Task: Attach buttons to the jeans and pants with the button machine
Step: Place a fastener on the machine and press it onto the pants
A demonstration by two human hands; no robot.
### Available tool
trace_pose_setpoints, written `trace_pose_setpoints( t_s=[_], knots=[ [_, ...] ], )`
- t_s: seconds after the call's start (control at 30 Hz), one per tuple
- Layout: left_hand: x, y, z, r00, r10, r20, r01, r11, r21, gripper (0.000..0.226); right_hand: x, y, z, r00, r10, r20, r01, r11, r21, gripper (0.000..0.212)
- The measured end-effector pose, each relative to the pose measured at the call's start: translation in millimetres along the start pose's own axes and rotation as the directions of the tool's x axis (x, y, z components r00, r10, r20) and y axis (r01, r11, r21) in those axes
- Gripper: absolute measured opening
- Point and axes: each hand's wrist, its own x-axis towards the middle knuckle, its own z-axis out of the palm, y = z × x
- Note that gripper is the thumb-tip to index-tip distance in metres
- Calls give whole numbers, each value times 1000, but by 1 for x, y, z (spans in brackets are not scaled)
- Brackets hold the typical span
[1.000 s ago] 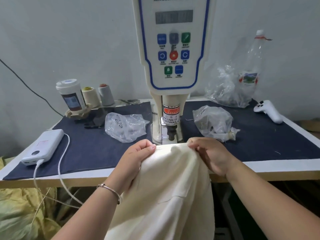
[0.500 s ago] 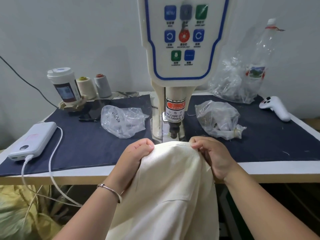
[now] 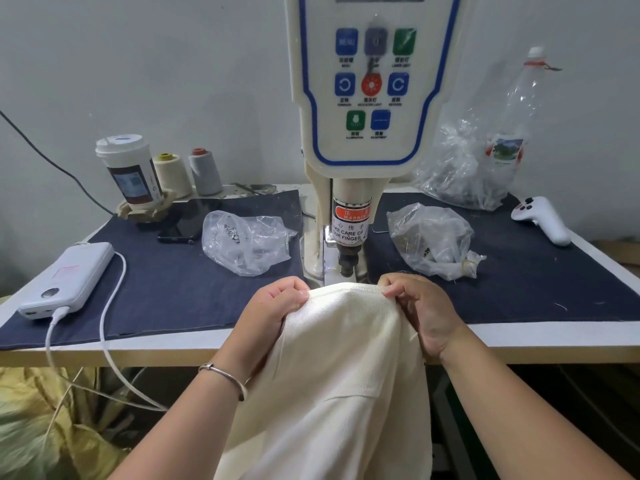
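Cream pants (image 3: 343, 368) hang over the table's front edge, their top edge lying just below the button machine's punch head (image 3: 347, 263). My left hand (image 3: 273, 310) grips the cloth's upper left edge with curled fingers. My right hand (image 3: 419, 306) pinches the upper right edge. The button machine (image 3: 370, 98) rises at the middle, its control panel facing me. A lit patch falls on the cloth under the punch. No button is visible on the cloth.
Two clear bags with small metal parts lie beside the machine, one left (image 3: 246, 240), one right (image 3: 433, 239). A power bank (image 3: 65, 280) with cable sits far left. A cup (image 3: 130, 171), thread cones (image 3: 188, 174), a phone, a plastic bottle (image 3: 512, 133) and a white controller (image 3: 542, 220) line the back.
Both hands kept their grip and held the cloth's edge under the punch; the view shifted slightly, and the edge sits a little flatter at the machine.
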Motion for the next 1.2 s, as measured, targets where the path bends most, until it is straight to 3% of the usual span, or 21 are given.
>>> trace_pose_setpoints(
  t_s=[1.2],
  knots=[
    [-1, 0, 5, 999, 41, -26, -41, 999, -15, 14, -3, -3, 4, 999, 1, -34, -2, 999, -47, 15]
  ],
)
